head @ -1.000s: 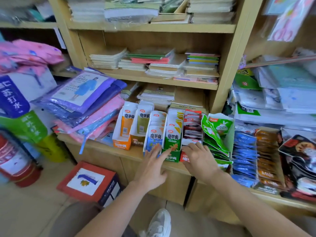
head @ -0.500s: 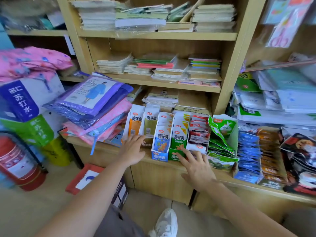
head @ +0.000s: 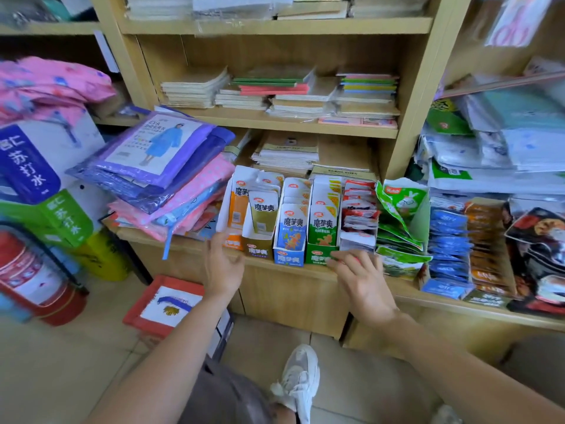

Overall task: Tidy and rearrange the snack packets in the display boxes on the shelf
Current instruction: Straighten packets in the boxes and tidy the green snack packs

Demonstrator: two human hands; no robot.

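A row of snack display boxes stands at the front edge of the wooden shelf (head: 293, 272): an orange box (head: 234, 209), a tan box (head: 260, 244), a blue box (head: 290, 237), a green box (head: 322, 237) and a red-and-white box (head: 357, 218), each with upright packets. My left hand (head: 221, 264) is at the orange box's lower front corner, fingers relaxed, holding nothing. My right hand (head: 362, 278) lies spread with its fingertips at the bottom fronts of the green and red-and-white boxes.
Stacked purple and pink raincoat packs (head: 159, 175) press against the orange box from the left. Green rabbit packets (head: 400, 209), blue packets (head: 448, 243) and brown packets (head: 486, 240) fill the shelf to the right. Notebooks sit behind. A red-edged carton (head: 166, 304) and a fire extinguisher (head: 27, 270) stand on the floor.
My left hand has gone from the blue and green boxes to the orange box at the row's left end. My right hand stays at the green and red-and-white boxes' fronts.
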